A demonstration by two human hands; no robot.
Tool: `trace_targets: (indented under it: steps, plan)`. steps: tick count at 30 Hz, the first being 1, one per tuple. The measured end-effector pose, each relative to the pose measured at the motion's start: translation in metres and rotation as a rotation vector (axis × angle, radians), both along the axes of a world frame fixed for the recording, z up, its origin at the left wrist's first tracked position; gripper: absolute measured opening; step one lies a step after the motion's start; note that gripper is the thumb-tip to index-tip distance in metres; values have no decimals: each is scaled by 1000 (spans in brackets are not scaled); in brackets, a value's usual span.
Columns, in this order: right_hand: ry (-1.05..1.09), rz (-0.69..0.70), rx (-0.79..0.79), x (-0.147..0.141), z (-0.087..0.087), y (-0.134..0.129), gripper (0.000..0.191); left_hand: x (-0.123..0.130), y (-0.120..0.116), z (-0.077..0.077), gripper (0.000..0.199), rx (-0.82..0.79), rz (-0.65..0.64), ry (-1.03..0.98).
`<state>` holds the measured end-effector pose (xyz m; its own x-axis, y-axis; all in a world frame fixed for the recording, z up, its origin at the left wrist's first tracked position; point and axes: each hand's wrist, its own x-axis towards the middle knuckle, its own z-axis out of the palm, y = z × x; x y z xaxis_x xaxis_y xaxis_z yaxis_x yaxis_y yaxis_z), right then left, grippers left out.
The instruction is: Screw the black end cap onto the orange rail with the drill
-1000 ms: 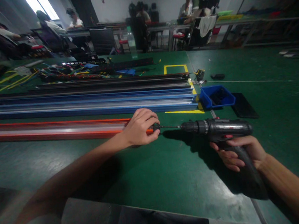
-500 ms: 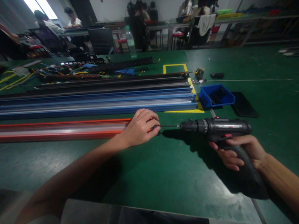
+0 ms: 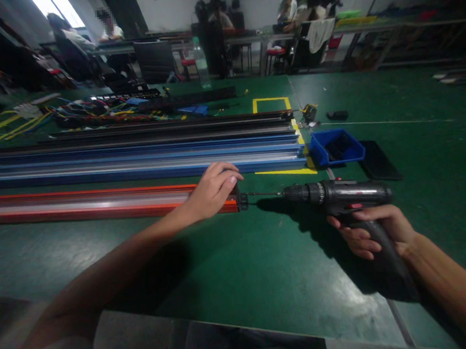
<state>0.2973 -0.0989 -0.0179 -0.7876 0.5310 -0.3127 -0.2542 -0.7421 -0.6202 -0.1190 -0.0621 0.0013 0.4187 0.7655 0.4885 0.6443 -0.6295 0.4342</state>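
A long orange metal profile (image 3: 74, 207) lies across the green table, with a black end piece (image 3: 243, 201) at its right end. My left hand (image 3: 213, 190) rests over the profile near that end, fingers stretched out and its palm side hidden. In my right hand (image 3: 372, 232) is a black cordless drill (image 3: 343, 196), gripped by the handle and pointing left. From its chuck runs a thin bit (image 3: 266, 194), whose tip is close to the black end piece; I cannot tell whether they touch.
Blue profiles (image 3: 132, 165) and black profiles (image 3: 170, 131) lie behind the orange one. A blue bin (image 3: 339, 155) with dark parts stands beside a flat black object (image 3: 379, 162). Wires (image 3: 97, 111) and a bottle (image 3: 201, 64) are farther back. Several people sit or stand beyond.
My left hand has lifted its fingers off the profile's end and shifted slightly left, uncovering the black end piece. The drill stays at nearly the same place in my right hand.
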Motion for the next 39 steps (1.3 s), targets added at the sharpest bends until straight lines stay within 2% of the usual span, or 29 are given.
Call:
trace_targets:
  steps: [7,12,21,39]
  plan:
    - [-67,31,-15,-3,0,-2,26,-3,9,-1,32,-193,-59,110]
    - [-71,23,-61,-2,-4,-3,27,1,6,2,31,-268,-24,105]
    - [-95,30,-108,-6,-4,-2,28,3,6,2,29,-300,-3,74]
    - [-116,31,-106,-7,-3,-2,27,3,7,-2,27,-292,-5,41]
